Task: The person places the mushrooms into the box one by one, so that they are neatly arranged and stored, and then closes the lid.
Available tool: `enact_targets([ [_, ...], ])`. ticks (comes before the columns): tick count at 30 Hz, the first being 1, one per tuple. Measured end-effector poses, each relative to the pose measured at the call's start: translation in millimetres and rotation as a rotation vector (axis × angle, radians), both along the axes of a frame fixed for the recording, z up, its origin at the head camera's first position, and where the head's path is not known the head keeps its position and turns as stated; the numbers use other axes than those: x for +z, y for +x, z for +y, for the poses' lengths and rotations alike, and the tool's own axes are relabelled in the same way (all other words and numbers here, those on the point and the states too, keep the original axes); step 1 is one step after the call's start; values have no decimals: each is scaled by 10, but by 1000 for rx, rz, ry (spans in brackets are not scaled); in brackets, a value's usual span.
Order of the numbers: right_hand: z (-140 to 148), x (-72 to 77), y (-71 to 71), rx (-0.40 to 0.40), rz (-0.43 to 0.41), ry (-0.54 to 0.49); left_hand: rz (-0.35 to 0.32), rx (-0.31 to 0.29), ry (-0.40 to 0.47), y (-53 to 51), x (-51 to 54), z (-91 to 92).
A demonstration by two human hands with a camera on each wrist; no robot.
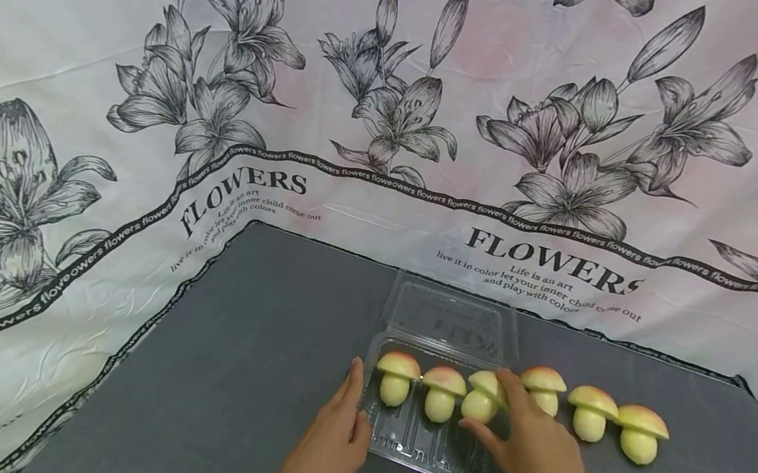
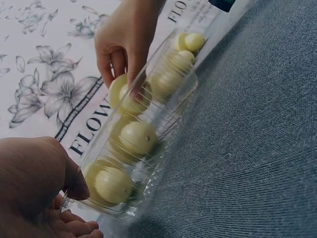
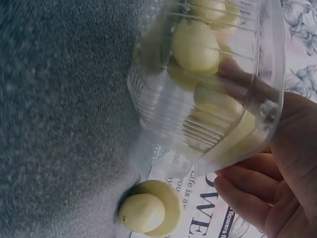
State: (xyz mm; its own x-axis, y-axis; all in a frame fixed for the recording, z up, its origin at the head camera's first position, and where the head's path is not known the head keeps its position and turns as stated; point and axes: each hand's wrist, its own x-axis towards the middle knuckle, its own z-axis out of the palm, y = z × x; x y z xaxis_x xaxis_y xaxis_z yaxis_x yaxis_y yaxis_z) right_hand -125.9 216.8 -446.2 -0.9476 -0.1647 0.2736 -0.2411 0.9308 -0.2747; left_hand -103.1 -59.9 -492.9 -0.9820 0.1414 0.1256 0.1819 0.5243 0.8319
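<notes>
A clear plastic clamshell box lies with its lid folded back on the grey surface. My left hand holds the box's left edge, the thumb over the rim and the fingers outside, as the left wrist view shows. Two yellow mushroom-shaped pieces with reddish caps stand in the box's left and middle. My right hand pinches a third mushroom-shaped piece between thumb and fingers, tilted, inside the box's right part. Through the box wall the right wrist view shows my thumb against the pieces.
Three more mushroom-shaped pieces stand to the right of the box, the nearest partly behind my right hand and the farthest at the end of the row. The transparent lid lies toward a flower-printed cloth behind.
</notes>
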Motion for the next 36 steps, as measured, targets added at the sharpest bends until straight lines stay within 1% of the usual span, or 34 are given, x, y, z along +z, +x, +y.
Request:
enact_targets([
  [6, -33, -27, -2, 2, 14, 7, 9, 2, 1, 6, -6, 2],
  [10, -50, -48, 1, -2, 14, 9, 0, -1, 4, 3, -10, -1],
  [17, -68, -99, 12, 12, 94, 19, -1, -5, 1, 5, 1, -4],
  [21, -76, -120, 15, 16, 119, 23, -1, -6, -4, 11, 11, -3],
  [30, -107, -132, 22, 14, 119, 37, -5, 1, -19, 11, 17, -2],
  [36, -131, -148, 18, 13, 136, 58, -14, -4, -6, 2, 12, 0],
])
